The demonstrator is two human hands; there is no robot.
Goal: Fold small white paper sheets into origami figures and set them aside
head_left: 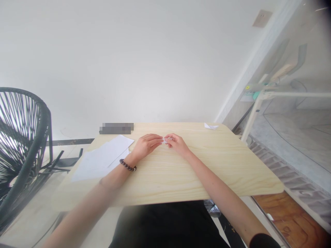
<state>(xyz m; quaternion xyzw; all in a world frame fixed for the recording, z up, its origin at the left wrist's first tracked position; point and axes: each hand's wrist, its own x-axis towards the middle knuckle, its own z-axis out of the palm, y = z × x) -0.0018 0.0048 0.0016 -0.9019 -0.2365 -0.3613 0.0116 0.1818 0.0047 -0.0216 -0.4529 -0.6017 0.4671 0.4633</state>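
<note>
Small white paper (pixel 164 140); left hand (pixel 148 144): pinched on it; right hand (pixel 177 144): likewise

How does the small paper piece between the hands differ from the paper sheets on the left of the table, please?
The paper piece shows only a small patch; the paper sheets spread far wider. The paper piece is in the grip of the left hand and right hand; the paper sheets lie on the table. Both look white.
</note>
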